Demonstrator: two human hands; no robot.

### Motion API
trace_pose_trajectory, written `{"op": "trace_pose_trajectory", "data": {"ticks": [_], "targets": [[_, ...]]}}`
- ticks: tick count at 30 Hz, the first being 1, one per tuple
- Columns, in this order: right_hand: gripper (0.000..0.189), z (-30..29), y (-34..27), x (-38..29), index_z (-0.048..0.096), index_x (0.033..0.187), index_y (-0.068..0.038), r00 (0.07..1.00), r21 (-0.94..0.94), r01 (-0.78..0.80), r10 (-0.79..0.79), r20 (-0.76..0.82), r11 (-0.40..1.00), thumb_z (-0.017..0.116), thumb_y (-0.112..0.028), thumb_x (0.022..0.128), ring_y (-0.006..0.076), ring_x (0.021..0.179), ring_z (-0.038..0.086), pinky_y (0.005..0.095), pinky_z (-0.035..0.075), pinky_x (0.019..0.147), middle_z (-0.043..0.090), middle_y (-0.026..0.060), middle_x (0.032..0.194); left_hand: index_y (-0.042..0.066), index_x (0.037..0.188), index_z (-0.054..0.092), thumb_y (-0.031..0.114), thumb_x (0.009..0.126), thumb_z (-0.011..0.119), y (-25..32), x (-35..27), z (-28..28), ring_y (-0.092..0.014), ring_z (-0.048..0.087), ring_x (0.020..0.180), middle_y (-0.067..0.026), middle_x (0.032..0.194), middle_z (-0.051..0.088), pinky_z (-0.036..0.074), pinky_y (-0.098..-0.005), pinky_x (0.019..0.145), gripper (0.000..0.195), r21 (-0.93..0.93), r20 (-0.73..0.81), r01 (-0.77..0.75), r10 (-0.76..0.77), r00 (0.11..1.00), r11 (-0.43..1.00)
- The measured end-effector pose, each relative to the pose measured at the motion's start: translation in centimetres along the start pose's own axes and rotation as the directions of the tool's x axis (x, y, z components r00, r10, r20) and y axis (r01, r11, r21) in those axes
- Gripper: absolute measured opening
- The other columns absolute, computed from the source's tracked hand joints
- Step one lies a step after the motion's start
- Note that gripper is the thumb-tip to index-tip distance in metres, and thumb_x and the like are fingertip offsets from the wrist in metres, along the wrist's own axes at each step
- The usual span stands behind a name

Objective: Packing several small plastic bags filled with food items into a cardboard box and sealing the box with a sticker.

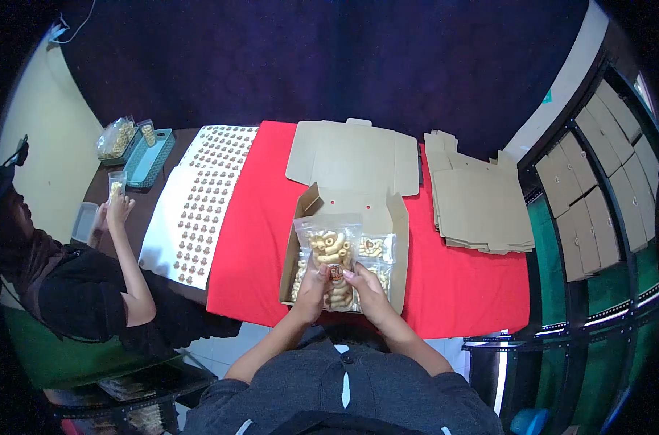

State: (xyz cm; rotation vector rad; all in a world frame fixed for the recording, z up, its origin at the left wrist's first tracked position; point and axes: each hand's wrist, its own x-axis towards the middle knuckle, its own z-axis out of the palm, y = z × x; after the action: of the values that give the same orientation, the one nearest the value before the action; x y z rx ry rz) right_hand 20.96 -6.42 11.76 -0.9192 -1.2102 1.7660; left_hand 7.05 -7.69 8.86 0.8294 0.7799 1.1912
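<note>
Between my two hands is a clear zip pouch [331, 247] of pale, curled snack pieces, with a round sticker on its front. My left hand [311, 288] grips its left side, and my right hand [370, 288] grips the right, both thumbs pressing by the sticker. The pouch is held over an opened cardboard box [400, 239] whose lid leans back, away from me. Inside the box lie more clear pouches of snacks; one small pouch [377, 248] shows at the upper right. My hands and the held pouch hide much of the box's floor.
Flat cardboard boxes [481, 201] are stacked at right on the red cloth [247, 244]. Sticker sheets [199, 217] lie at left. A co-worker's hand [118, 209] holds a small pouch near a teal basket [152, 163]. Folded boxes [574, 206] fill a rack at far right.
</note>
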Motion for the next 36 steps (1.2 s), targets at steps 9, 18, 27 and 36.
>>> {"op": "trace_pose_trajectory", "data": {"ticks": [9,18,27,36], "targets": [[0.042,-1.0,-0.4,0.0,0.039,0.122,0.007,0.995,-0.094,0.002,0.007,0.095,0.996,0.045,-0.022,0.092,0.0102,0.098,0.048,0.0243,0.039,0.085,0.052,0.0074,0.109,0.006,0.136,0.015,0.035,0.093,0.039,-1.4,0.5,-0.2,-0.020,0.046,0.112,-0.0121,0.127,0.039,0.040,-0.0331,0.092,0.056,-0.124,-0.026,0.085,-0.088,0.996,0.989],[0.038,-1.4,-0.1,-0.2,0.045,0.118,0.003,0.997,-0.090,0.029,-0.022,0.078,0.995,0.042,-0.024,0.093,0.0095,0.093,0.050,0.0234,0.039,0.084,0.053,0.0043,0.103,-0.001,0.122,0.038,0.041,0.093,0.036,-1.6,-0.1,1.0,-0.014,0.055,0.080,-0.0094,0.097,0.054,0.046,-0.0271,0.066,0.051,-0.036,-0.081,-0.041,0.038,0.996,0.999],[0.050,-2.7,0.7,0.5,0.042,0.124,0.002,0.978,-0.360,0.199,-0.206,0.018,0.912,0.052,-0.032,0.088,0.0198,0.112,0.043,0.0307,0.030,0.097,0.050,0.0119,0.114,0.002,0.128,0.025,0.032,0.092,0.045,0.2,0.4,3.1,-0.013,0.052,0.095,-0.0091,0.108,0.051,0.043,-0.0252,0.079,0.052,0.126,-0.174,-0.253,0.273,0.946,0.959],[0.060,-3.2,1.7,0.6,0.035,0.129,0.001,0.965,-0.354,0.249,-0.263,0.009,0.902,0.057,-0.034,0.085,0.0242,0.117,0.038,0.0329,0.028,0.100,0.041,0.0150,0.124,0.000,0.130,0.025,0.034,0.088,0.052,-1.0,0.4,2.2,-0.016,0.047,0.107,-0.0107,0.117,0.047,0.037,-0.0286,0.090,0.060,0.034,-0.089,-0.089,0.091,0.992,0.996]]}}
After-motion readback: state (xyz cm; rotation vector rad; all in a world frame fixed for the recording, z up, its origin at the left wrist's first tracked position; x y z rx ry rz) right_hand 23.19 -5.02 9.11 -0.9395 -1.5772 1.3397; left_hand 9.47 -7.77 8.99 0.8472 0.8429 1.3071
